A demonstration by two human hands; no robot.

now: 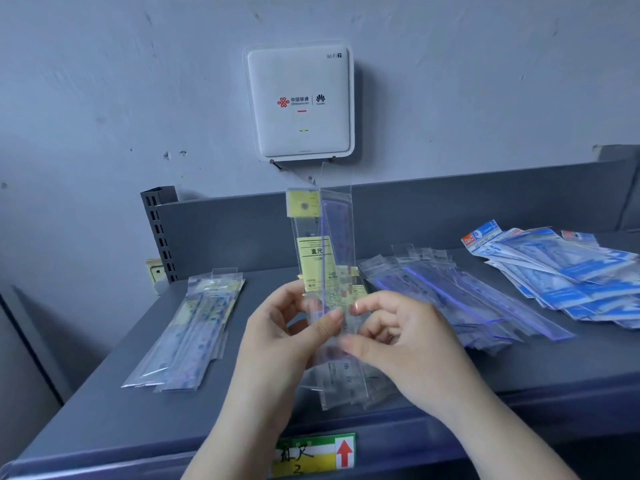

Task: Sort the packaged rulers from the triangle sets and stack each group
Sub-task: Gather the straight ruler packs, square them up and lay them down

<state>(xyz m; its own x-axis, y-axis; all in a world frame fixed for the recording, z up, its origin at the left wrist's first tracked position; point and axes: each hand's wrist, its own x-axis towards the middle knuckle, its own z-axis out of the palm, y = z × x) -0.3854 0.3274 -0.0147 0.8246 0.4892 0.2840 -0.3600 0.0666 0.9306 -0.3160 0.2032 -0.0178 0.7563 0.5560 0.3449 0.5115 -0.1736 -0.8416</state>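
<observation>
Both hands pinch upright packaged rulers (320, 258) over a grey shelf (104, 403) | left hand (277, 327), right hand (391, 337) | sorted stack (187, 334) left of them | clear sleeves (450, 292) and blue packs (568, 271) right | router (299, 102) on wall beyond

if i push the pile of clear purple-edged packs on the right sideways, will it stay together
Probably not. The pile of clear packs is already fanned out unevenly on the shelf, and the glossy sleeves look slippery, so they would likely slide apart. Each pack looks thin and light, but stiff enough to stay flat.
</observation>
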